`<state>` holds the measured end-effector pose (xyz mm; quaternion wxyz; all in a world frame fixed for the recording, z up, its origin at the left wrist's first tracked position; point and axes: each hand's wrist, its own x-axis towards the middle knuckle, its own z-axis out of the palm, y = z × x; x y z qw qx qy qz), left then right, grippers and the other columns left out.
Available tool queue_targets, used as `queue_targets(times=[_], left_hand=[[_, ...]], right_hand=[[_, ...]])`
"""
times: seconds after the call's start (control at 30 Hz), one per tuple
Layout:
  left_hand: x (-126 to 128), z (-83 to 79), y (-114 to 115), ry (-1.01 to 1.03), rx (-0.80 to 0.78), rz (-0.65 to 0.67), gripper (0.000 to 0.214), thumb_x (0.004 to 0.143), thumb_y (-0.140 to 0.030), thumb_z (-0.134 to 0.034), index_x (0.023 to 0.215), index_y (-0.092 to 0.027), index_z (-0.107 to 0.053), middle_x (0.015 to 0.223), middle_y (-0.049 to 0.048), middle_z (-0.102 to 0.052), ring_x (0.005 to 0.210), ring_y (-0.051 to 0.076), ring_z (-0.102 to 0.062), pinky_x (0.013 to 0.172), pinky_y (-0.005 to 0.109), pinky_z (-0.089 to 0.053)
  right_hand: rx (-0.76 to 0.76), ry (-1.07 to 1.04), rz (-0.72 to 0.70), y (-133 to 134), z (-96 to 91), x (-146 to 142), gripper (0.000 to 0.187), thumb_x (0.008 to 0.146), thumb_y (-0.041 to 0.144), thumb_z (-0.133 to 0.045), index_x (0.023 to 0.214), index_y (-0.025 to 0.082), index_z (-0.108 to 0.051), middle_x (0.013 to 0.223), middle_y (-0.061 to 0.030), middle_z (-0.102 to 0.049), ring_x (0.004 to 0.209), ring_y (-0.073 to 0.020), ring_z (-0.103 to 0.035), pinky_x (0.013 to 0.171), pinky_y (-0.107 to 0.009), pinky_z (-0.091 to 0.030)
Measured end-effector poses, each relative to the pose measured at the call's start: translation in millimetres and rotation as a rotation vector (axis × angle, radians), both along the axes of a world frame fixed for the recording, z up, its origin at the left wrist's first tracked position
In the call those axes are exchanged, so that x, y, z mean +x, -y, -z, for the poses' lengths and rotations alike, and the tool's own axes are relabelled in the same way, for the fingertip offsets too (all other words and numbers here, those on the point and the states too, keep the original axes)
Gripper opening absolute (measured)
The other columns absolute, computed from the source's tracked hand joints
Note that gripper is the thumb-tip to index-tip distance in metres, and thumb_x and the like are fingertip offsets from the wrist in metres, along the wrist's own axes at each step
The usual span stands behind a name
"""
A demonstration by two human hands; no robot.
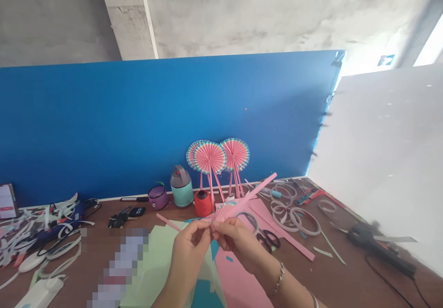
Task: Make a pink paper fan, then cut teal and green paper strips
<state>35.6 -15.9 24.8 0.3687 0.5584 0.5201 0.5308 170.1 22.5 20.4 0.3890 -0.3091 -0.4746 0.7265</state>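
Note:
Close together over the coloured paper, my left hand [191, 243] and my right hand [238, 239] both pinch a small pleated pink paper fan [224, 210]. Its folds show just above the fingertips; the exact spot gripped is hidden. A long pink paper strip [258, 190] slants up to the right from my right hand. Another pink strip [168, 222] sticks out left, behind my left hand. Under the hands lie pale green paper [152, 262], pink paper [238, 275] and blue paper [204, 292]. Black-handled scissors [272, 239] lie beside my right wrist.
Finished round paper fans [210, 157] lean on the blue partition [104, 128]. Near them stand a red spool [202, 203], a teal container [182, 190] and a purple pot [158, 197]. Tape rolls [304, 220] and a glue gun [377, 248] lie right; paper scraps [20, 234] pile left.

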Motion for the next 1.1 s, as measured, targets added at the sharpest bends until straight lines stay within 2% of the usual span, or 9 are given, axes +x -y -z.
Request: queue_targets(times=[0.17,0.3,0.47,0.63,0.77,0.97,1.1], left_hand=[[0,1.2,1,-0.018,-0.007,-0.05,0.018,0.077,-0.034,-0.055,0.084,-0.018,-0.062,0.071,0.0032,-0.07,0.068,0.018,-0.064,0.066,0.028,-0.05],[1,-3.4,3,-0.132,0.034,-0.124,0.014,0.077,-0.033,-0.054,0.07,-0.02,-0.056,0.065,0.0004,-0.067,0.065,0.017,-0.063,0.062,0.026,-0.049],[-2,-10.5,4,-0.337,0.037,-0.079,0.017,0.079,-0.028,-0.048,0.069,-0.021,-0.059,0.07,0.001,-0.068,0.069,0.018,-0.063,0.066,0.027,-0.048],[-9,-10.2,4,-0.439,0.034,-0.03,0.018,0.08,-0.027,-0.045,0.072,-0.022,-0.061,0.071,0.0005,-0.068,0.068,0.018,-0.063,0.061,0.025,-0.045],[-11,-10.6,6,-0.51,0.06,-0.044,0.018,0.079,-0.023,-0.045,0.072,-0.023,-0.062,0.071,0.0008,-0.068,0.066,0.018,-0.061,0.055,0.024,-0.043],[-7,-14.4,9,-0.701,0.05,-0.071,0.023,0.082,-0.023,-0.04,0.068,-0.023,-0.058,0.071,0.0011,-0.066,0.069,0.018,-0.06,0.06,0.026,-0.044],[-3,-14.0,9,-0.703,0.07,-0.113,0.02,0.08,-0.02,-0.041,0.067,-0.022,-0.056,0.07,0.0015,-0.065,0.07,0.018,-0.06,0.061,0.026,-0.044]], right_hand=[[-0.005,-0.032,0.025,-1,1.3,-2,0.036,0.069,0.044,-0.066,0.056,0.011,-0.061,0.041,0.0041,-0.041,0.043,-0.0061,-0.029,0.046,-0.024,-0.017],[0.015,0.004,0.056,-3,3.6,-2,0.037,0.07,0.046,-0.065,0.058,0.011,-0.061,0.043,0.0037,-0.043,0.043,-0.006,-0.03,0.046,-0.024,-0.019],[0.118,0.131,0.081,0,1.4,-1,0.038,0.072,0.048,-0.064,0.059,0.012,-0.061,0.044,0.0034,-0.043,0.045,-0.0071,-0.034,0.047,-0.024,-0.022],[0.195,0.189,0.084,0,1.2,-1,0.04,0.072,0.051,-0.062,0.06,0.014,-0.059,0.045,0.0029,-0.044,0.045,-0.0083,-0.037,0.047,-0.024,-0.024],[0.217,0.233,0.097,-1,3.1,-2,0.042,0.07,0.055,-0.063,0.06,0.014,-0.06,0.046,0.0023,-0.046,0.045,-0.009,-0.04,0.046,-0.023,-0.027],[0.238,0.254,0.103,0,8.9,-5,0.04,0.072,0.052,-0.062,0.059,0.014,-0.06,0.047,0.0019,-0.047,0.046,-0.0092,-0.04,0.047,-0.023,-0.029],[0.233,0.237,0.101,1,6.5,-6,0.039,0.071,0.05,-0.064,0.056,0.014,-0.058,0.046,0.0023,-0.045,0.046,-0.0091,-0.039,0.047,-0.023,-0.028]])
